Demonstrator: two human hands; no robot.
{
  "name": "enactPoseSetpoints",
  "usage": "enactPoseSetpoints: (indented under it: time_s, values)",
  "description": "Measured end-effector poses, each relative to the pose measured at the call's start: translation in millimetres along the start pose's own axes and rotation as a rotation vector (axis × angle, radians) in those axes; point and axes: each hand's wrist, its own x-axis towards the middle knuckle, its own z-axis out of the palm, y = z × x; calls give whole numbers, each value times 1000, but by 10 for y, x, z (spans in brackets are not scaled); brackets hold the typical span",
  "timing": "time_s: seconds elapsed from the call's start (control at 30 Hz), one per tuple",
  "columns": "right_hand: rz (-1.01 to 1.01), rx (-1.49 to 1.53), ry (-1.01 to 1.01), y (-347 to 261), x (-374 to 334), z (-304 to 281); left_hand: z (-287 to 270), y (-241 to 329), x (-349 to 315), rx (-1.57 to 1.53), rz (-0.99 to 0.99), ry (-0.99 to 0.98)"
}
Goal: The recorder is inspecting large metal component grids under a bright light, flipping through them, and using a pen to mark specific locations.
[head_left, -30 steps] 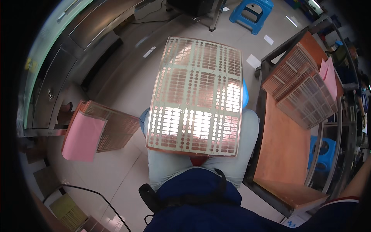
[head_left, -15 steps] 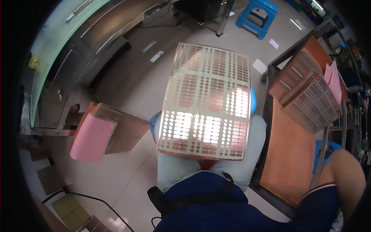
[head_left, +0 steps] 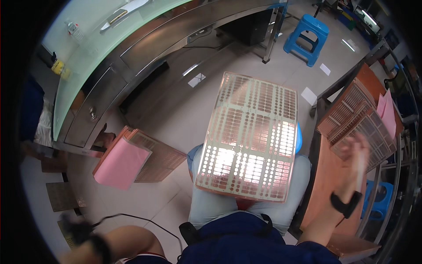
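Observation:
A copper-coloured printed circuit panel with pale green bands and rows of pads lies across my lap, untouched by either hand. My right hand, its fingers smeared by motion, is over the right-hand rack, in front of patterned copper panels leaning there. Whether it touches them I cannot tell. My left forearm reaches out to the lower left, and my left hand is blurred and mostly cut off at the rim. A dark device with a cable shows beside that wrist.
More panels stand on the floor at the left, a pink sheet over them. An orange-brown board lines the right rack, where pink paper sticks up. A blue stool stands ahead. The glass-topped desk curves along the left.
My right arm has swung forward to the panels on the right rack. My left forearm has come into view at the lower left. The whole view has shifted; the lap panel stays put.

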Motion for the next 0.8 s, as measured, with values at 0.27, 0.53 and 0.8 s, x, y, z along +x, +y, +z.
enactPoseSetpoints:
  time_s: [0.27,0.53,0.8]
  values:
    - [45,-338,-264,805,-788,650,3,-1395,-1293,815,-1090,-433]
    - [-312,-153,-895,7,-1260,1390,324,-1872,-1232,1258,-739,-712]
    - [-653,-423,-892,-324,-1557,1926,565,-2085,-1121,1291,-772,-766]
